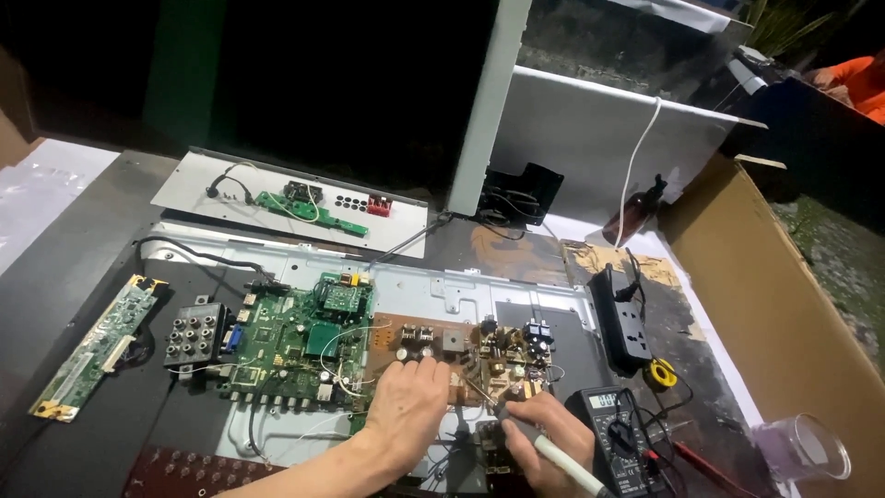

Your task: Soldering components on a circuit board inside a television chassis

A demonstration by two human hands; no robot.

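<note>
My left hand (406,410) lies flat, fingers together, on the brown power board (433,346) beside the green main board (300,346). In my right hand (544,438) I grip a white-handled soldering iron (562,461), its tip touching the crowded right part of the brown board (502,355). Both boards sit on a grey metal chassis (461,290). A black multimeter (618,433) with leads lies just right of my right hand.
A narrow green board (92,346) lies at the left, a white panel with a small green board (295,203) at the back. A black power strip (622,318), a yellow solder spool (660,373), a clear plastic cup (802,447) and a cardboard wall (784,304) stand at the right.
</note>
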